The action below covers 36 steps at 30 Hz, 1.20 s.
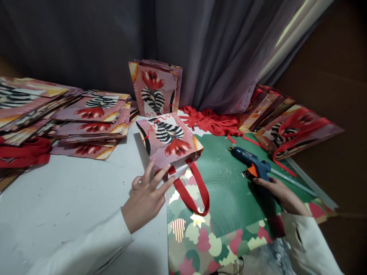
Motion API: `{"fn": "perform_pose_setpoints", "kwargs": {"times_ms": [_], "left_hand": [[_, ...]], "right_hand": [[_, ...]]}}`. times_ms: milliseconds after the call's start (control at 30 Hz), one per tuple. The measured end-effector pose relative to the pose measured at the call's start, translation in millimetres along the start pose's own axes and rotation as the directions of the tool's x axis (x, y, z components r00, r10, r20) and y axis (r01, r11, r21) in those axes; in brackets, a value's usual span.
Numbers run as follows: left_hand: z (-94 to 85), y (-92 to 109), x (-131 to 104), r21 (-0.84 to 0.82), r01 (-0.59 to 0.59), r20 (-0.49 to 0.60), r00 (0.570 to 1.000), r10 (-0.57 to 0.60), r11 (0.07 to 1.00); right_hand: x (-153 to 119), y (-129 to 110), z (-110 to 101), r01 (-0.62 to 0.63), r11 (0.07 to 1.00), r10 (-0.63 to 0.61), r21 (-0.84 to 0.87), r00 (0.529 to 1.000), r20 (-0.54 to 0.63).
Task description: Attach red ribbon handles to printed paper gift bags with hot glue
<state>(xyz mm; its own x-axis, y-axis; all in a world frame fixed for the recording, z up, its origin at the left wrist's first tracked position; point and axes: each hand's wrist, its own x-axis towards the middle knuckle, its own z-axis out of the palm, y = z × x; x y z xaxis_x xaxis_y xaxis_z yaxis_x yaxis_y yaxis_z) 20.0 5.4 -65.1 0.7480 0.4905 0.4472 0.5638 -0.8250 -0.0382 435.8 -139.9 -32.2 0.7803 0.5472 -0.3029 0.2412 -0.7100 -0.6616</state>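
Gripping glue gun [247, 157] in right hand [282, 193]; seemingly just touching bag [172, 139] with open, spread left hand [147, 196]; risking burns or smears through careless nozzle [230, 148] swing.

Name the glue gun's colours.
The glue gun is dark blue and its trigger orange, shown best in the head view.

From my remote seat I read bag [163, 135] as printed paper, smooth, faint sheen; handle [203, 189] as matt cloth ribbon. Glue gun [248, 156] looks hard smooth plastic, nozzle [231, 148] metal, glue stick [292, 178] translucent. I make out green sheet [223, 172] smooth, faintly streaked; tabletop [86, 198] smooth, matt; curtain [174, 30] soft cloth; crumpled film [276, 254] clear, glossy plastic.
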Motion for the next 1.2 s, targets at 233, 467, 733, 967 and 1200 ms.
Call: {"fn": "perform_pose_setpoints", "kwargs": {"times_ms": [233,467,733,967,1200], "left_hand": [[0.0,-1,-1,-0.023,0.006,0.002,1.000,-0.006,1.000],[-1.6,0,0,-0.016,-0.005,0.002,1.000,0.005,1.000],[-0.7,-2,-1,-0.012,-0.018,-0.016,1.000,0.018,1.000],[-2.6,-2,0,-0.022,-0.001,0.007,1.000,0.002,1.000],[-1.4,-2,-2,-0.044,0.014,0.014,1.000,-0.013,0.999]], "right_hand": [[-48,-7,-1,-0.173,0.770,0.013,0.615,0.966,0.257],[-80,-15,12,0.035,0.619,-0.462,0.785,0.825,0.327],[-74,-45,28,0.224,0.937,-0.335,0.268,0.795,0.506],[-56,-76,58,0.599,0.761,-0.606,0.249,0.520,0.602],[-45,-95,81,0.801,0.597,-0.626,-0.046,0.501,0.598]]}}
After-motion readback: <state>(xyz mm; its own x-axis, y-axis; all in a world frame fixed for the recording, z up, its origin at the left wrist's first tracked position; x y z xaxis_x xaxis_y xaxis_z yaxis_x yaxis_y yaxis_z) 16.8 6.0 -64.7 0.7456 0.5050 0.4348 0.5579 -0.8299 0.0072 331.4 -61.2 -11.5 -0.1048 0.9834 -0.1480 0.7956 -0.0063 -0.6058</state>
